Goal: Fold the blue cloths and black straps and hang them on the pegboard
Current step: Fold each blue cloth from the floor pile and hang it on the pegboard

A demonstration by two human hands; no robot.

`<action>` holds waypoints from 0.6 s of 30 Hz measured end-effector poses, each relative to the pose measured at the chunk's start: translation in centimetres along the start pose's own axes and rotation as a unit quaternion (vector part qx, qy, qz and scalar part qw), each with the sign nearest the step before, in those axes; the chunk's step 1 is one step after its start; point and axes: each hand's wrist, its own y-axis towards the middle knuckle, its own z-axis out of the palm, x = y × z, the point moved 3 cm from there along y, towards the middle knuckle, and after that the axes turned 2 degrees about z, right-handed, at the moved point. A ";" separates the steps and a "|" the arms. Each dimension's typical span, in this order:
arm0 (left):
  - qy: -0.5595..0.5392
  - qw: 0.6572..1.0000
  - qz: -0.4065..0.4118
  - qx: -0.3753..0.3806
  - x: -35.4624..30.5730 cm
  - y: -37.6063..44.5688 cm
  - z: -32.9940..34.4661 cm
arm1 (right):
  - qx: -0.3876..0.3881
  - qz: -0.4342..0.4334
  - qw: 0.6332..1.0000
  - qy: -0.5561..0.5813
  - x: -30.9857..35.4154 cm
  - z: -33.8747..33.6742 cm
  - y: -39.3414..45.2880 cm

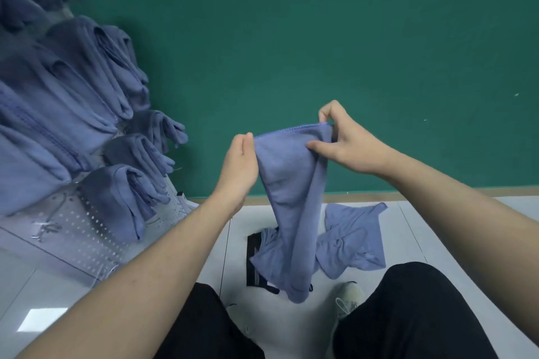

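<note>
A blue cloth (291, 183) hangs in the air in front of me, held by its top hem. My left hand (239, 163) pinches the hem's left corner and my right hand (344, 137) pinches the right corner. The cloth's lower end droops to the floor. Under it lies another crumpled blue cloth (353, 236) and a bundle of black straps (255, 259), partly covered. On the left stands the white pegboard (84, 230), with several folded blue cloths (87, 87) hanging on its hooks.
A green wall (320, 38) rises behind the cloth. The floor is pale tile (414, 221). My legs in black trousers and a white shoe (348, 297) are at the bottom of the view. Bare hooks (46, 229) stick out low on the pegboard.
</note>
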 end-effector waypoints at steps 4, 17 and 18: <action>-0.177 0.975 -0.136 0.013 -1.4 -1.3 0.4 | -0.048 0.052 0.985 0.156 1.2 0.4 0.0; -0.277 0.951 -0.080 0.114 -1.8 -7.2 1.1 | -0.119 0.113 0.971 0.172 3.9 0.2 -0.6; -0.274 0.953 -0.067 0.112 -2.3 -7.2 0.9 | -0.125 0.117 0.971 0.167 3.8 0.0 -0.7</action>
